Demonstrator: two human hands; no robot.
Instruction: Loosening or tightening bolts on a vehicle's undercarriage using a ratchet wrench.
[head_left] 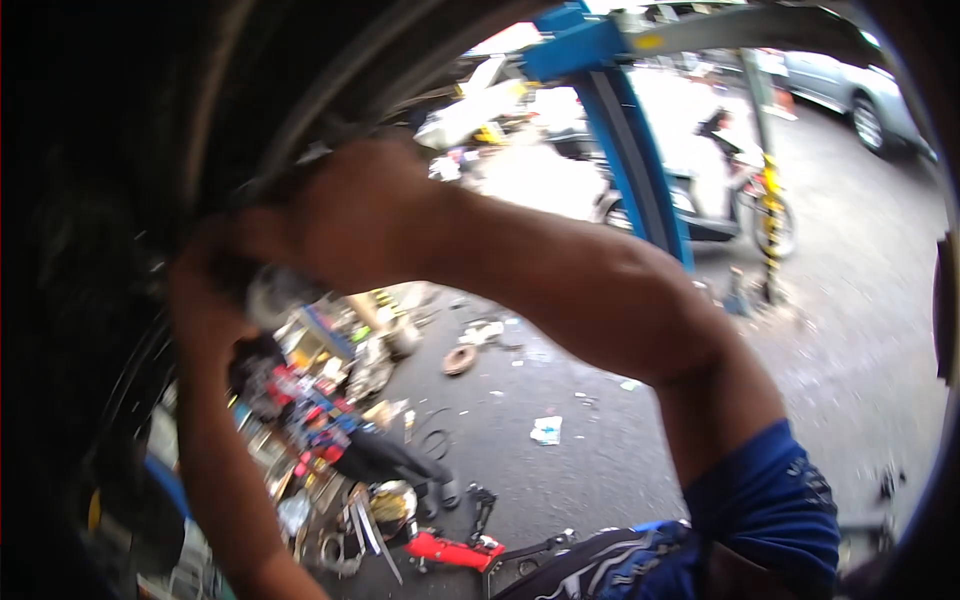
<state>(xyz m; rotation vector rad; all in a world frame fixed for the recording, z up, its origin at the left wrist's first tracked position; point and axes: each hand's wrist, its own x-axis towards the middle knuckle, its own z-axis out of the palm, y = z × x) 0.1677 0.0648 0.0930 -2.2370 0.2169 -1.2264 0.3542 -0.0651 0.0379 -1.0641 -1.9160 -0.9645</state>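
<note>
Both my arms reach up into the dark underside of a vehicle [230, 90]. My right hand [350, 205] is raised in front of the dark metalwork, its fingers curled on something I cannot make out, blurred by motion. Behind and left of it is my left hand [210, 280], with its fingers mostly hidden and smeared. A silvery rounded part [275, 300] shows just below and between the two hands; whether either hand holds it I cannot tell.
A blue lift post [630, 150], scooter [720, 210], striped yellow pole [770, 210] and silver car [840, 90] stand beyond. A person [330, 430] in plaid bends among cluttered parts at lower left. A red floor jack [450, 550] lies below on the asphalt [540, 470].
</note>
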